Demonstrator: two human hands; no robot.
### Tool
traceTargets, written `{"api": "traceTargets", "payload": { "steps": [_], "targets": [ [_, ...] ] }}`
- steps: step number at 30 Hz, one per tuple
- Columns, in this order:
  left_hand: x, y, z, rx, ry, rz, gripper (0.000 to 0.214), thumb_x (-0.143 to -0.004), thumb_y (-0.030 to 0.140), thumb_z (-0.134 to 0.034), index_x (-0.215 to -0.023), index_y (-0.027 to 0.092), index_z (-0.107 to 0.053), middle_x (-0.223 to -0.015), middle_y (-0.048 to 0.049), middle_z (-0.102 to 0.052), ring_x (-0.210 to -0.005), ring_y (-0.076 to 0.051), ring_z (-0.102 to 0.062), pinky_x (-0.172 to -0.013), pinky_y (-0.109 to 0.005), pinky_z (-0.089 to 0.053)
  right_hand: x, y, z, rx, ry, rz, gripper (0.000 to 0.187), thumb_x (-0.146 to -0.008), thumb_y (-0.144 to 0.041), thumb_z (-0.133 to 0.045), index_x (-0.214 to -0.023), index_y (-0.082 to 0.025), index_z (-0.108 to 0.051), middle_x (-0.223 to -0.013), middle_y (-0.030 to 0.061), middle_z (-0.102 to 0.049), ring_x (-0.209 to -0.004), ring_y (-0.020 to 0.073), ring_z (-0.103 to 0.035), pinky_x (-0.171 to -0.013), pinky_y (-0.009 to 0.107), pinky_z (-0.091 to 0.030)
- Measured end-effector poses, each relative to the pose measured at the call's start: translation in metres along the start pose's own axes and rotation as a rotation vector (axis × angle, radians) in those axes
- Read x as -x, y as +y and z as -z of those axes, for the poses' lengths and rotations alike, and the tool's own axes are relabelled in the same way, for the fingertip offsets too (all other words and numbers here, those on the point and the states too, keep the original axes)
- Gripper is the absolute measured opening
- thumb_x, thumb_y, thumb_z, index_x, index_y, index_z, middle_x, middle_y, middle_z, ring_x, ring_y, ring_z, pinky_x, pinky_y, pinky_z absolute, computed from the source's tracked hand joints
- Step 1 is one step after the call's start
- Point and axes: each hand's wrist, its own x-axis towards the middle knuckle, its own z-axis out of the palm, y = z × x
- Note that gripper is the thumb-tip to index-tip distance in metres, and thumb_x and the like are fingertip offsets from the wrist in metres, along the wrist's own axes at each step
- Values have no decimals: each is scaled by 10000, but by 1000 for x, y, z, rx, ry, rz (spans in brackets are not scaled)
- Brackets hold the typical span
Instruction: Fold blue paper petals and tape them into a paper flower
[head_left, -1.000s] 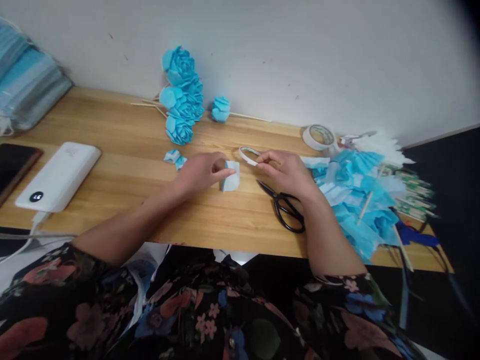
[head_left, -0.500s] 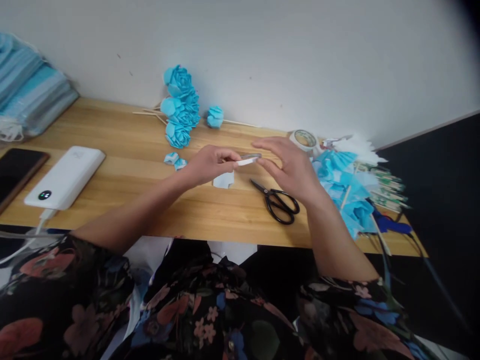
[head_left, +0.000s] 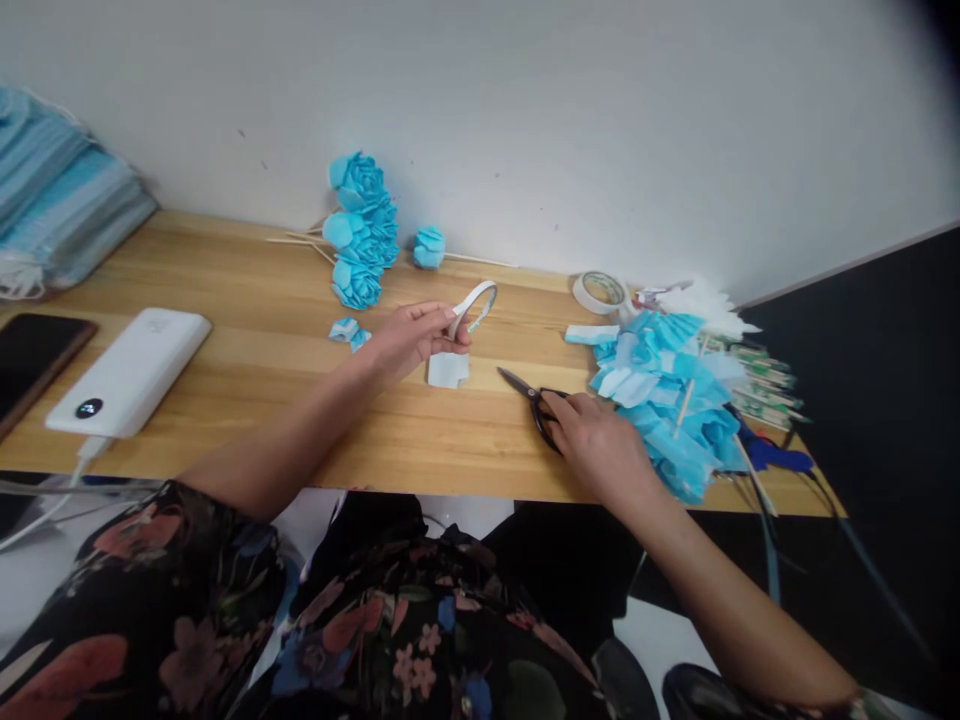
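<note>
The wooden desk (head_left: 247, 330) runs across the middle of the frame, with a heap of blue cloth pieces (head_left: 652, 370) on its right side. The right hand (head_left: 604, 445) is right of centre, just in front of that heap, fingers curled down over the handles of the scissors (head_left: 532, 393); whether they grip firmly I cannot tell. The scissors lie slantwise, long axis running from handles at lower right to tip at upper left, so the blades point toward the left hand (head_left: 416, 340), well apart from it; the right is clearly the nearer hand. Near frame centre, the left hand pinches a narrow roll of tape (head_left: 468, 301) between thumb and fingers, tilted up above a small white piece (head_left: 448, 371) on the desk
</note>
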Motion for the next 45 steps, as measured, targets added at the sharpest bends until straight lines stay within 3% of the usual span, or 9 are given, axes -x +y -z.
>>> {"api": "traceTargets", "payload": {
  "steps": [2,6,10,14,19,22,28,37,45],
  "targets": [
    [1,1,-1,-3,0,16,248,-925,338,-798,-875,100,-752,-835,-79,-744,-802,-155,-711,-827,-309,-610,-4,6,0,-212,1,-70,326,-1003,-222,-587,-1300,-156,-706,-1027,155,-769,-945,316,-762,-789,394,-569],
    [2,0,-2,-6,-43,27,276,-962,364,-760,-895,96,-742,-846,-85,-744,-814,-165,-718,-835,-318,-611,-7,18,11,-1084,59,-209,503,-933,-338,-690,-1411,-238,-570,-964,43,-734,-843,219,-760,-787,367,-606],
    [4,-3,-2,-24,-115,29,379,-893,472,-839,-897,102,-760,-862,-86,-757,-835,-162,-722,-828,-302,-612,-4,9,22,-1540,34,-151,623,-899,-481,-813,-1436,-304,-551,-933,-6,-707,-763,150,-692,-783,337,-596],
    [6,-5,-2,-42,-149,33,492,-798,567,-910,-941,110,-795,-862,-86,-771,-845,-169,-738,-830,-305,-618,-6,-7,16,-1604,-96,20,708,-778,-549,-928,-1344,-277,-603,-864,-36,-646,-690,119,-604,-790,344,-589],
    [9,-5,-4,-68,-161,20,541,-777,614,-915,-954,115,-805,-905,-106,-791,-879,-188,-756,-866,-325,-618,-8,-12,8,-1624,-232,175,665,-962,-659,-707,-1467,-255,-551,-976,28,-664,-750,131,-601,-757,316,-531],
    [10,-4,-6,-82,-167,16,546,-778,624,-911,-944,114,-805,-946,-126,-806,-914,-210,-769,-909,-352,-621,-11,-14,3,-1690,-296,315,730,-945,-778,-633,-1426,-229,-595,-1070,73,-678,-812,147,-614,-777,321,-521],
    [12,-4,-7,-132,-216,5,535,-792,642,-894,-912,128,-808,-978,-130,-807,-961,-228,-773,-955,-389,-622,-25,-20,4,-1736,-374,264,781,-940,-810,-607,-1384,-169,-634,-918,39,-653,-674,117,-559,-631,279,-487],
    [14,-4,-9,-272,-290,7,553,-804,677,-868,-976,153,-827,-993,-107,-812,-948,-207,-771,-981,-377,-603,-36,-21,8,-1724,-292,361,636,-1046,-711,-505,-1366,-189,-680,-959,36,-676,-667,112,-548,-710,305,-537],
    [13,-5,-8,-343,-305,11,530,-828,655,-846,-1014,159,-823,-1029,-115,-826,-970,-221,-776,-961,-387,-610,-38,-24,6,-1760,-287,326,660,-1023,-731,-536,-1347,-181,-705,-892,8,-658,-621,95,-537,-792,326,-616]
  ]
}}
